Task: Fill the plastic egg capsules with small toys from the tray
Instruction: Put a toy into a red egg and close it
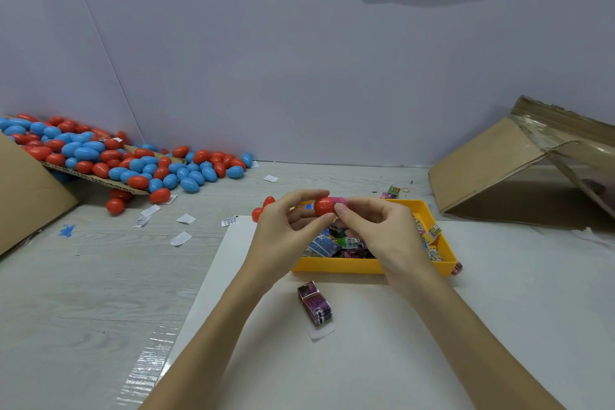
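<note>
My left hand [286,233] pinches a red egg half [324,206] between thumb and fingers, held above the yellow tray [369,266]. My right hand [379,230] pinches a pink toy packet [338,200] that sticks out of the red half's open side. The tray holds several small wrapped toys [336,243]. Two more red egg pieces [263,208] lie on the table just left of my left hand. A large pile of red and blue egg capsules [133,160] spreads over a cardboard flap at the far left.
A purple toy packet [315,304] lies on the white sheet [499,309] in front of the tray. A tilted cardboard box [519,163] stands at the right, another cardboard panel [23,190] at the left. Paper slips [181,238] litter the wooden table.
</note>
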`<control>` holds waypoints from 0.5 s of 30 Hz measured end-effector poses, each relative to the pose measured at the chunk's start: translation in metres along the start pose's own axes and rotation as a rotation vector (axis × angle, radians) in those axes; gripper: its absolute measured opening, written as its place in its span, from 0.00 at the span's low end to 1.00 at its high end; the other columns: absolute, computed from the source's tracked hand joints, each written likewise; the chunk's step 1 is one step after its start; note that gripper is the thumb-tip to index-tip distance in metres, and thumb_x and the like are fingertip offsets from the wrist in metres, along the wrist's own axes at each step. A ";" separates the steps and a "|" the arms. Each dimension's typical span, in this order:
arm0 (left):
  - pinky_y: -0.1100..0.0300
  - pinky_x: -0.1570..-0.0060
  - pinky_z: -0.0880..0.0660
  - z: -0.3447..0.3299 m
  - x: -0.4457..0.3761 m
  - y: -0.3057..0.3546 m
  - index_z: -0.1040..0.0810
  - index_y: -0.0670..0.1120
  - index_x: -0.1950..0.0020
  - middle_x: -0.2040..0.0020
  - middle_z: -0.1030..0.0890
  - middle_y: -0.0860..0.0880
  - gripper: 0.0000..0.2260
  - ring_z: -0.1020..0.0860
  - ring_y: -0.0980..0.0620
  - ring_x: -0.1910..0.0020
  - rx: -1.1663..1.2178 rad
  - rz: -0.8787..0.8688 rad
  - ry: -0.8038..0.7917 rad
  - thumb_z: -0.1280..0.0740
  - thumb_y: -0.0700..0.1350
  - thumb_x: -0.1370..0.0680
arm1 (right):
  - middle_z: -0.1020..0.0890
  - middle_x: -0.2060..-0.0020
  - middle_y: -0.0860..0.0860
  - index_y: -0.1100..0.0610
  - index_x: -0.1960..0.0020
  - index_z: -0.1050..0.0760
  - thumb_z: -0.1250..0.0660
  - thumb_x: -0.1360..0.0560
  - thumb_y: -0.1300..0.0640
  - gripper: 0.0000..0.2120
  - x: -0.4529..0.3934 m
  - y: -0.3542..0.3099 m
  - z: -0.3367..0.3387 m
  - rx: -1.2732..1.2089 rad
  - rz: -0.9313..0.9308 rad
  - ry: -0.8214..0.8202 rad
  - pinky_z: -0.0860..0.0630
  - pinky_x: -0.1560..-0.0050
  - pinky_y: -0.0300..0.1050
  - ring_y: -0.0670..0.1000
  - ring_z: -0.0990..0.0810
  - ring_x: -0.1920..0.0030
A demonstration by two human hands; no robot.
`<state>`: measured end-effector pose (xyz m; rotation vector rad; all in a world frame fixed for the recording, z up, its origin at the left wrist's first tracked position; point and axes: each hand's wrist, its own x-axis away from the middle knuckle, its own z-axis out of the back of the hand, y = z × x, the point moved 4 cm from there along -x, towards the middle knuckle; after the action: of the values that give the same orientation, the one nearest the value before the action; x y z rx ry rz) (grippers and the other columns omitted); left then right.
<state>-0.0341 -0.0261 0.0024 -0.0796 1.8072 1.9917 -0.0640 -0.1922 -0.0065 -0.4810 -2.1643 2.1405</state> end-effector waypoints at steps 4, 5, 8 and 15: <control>0.67 0.53 0.20 0.000 0.000 0.001 0.17 0.49 0.36 0.50 0.12 0.51 0.13 0.13 0.54 0.50 0.071 0.057 0.026 0.27 0.41 0.21 | 0.12 0.52 0.47 0.51 0.44 0.15 0.24 0.25 0.59 0.10 -0.002 -0.002 0.002 0.012 0.050 0.002 0.17 0.49 0.41 0.45 0.14 0.48; 0.68 0.54 0.21 0.000 0.000 0.001 0.17 0.50 0.37 0.51 0.12 0.52 0.12 0.13 0.54 0.51 0.087 0.079 0.015 0.28 0.42 0.20 | 0.12 0.52 0.46 0.50 0.44 0.15 0.24 0.25 0.59 0.10 -0.001 -0.003 0.002 0.025 0.069 0.003 0.17 0.48 0.41 0.44 0.15 0.47; 0.71 0.56 0.22 0.000 0.001 0.002 0.18 0.56 0.39 0.53 0.12 0.54 0.10 0.13 0.56 0.53 0.075 0.104 -0.012 0.30 0.45 0.19 | 0.12 0.51 0.45 0.48 0.44 0.15 0.24 0.25 0.59 0.11 -0.001 -0.003 0.000 0.042 0.104 -0.014 0.17 0.47 0.42 0.43 0.15 0.47; 0.72 0.58 0.23 -0.001 0.001 0.004 0.20 0.62 0.41 0.54 0.12 0.57 0.09 0.14 0.58 0.53 0.076 0.110 -0.020 0.31 0.48 0.18 | 0.12 0.51 0.46 0.52 0.43 0.15 0.26 0.22 0.56 0.08 -0.001 -0.005 -0.001 0.013 0.139 -0.016 0.16 0.47 0.44 0.45 0.14 0.47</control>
<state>-0.0368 -0.0269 0.0052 0.0647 1.9092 1.9877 -0.0639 -0.1909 -0.0016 -0.6339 -2.1850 2.2330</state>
